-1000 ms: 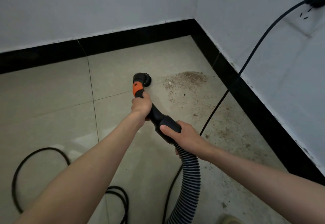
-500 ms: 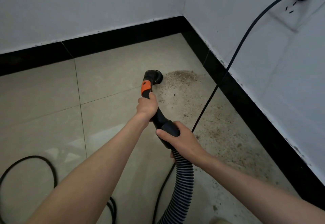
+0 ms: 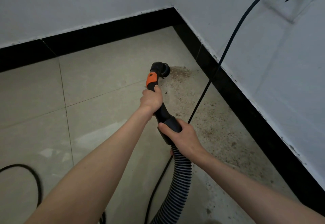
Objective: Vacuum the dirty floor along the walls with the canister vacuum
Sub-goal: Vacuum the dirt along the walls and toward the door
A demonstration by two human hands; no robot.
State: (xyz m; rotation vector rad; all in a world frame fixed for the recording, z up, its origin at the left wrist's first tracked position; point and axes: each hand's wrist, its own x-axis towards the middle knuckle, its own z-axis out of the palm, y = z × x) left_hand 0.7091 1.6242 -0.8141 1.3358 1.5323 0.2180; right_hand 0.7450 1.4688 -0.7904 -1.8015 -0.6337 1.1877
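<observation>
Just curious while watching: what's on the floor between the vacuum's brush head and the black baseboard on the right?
In the head view, a patch of brown dirt lies between the brush head and the baseboard.

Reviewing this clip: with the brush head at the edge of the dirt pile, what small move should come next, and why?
Probably push the brush head a little to the right over the dirt pile. The head sits at the pile's left edge, and grit lies thick from there along the black baseboard. The left hand grips the wand and the right hand the hose cuff, so both can steer it.
</observation>
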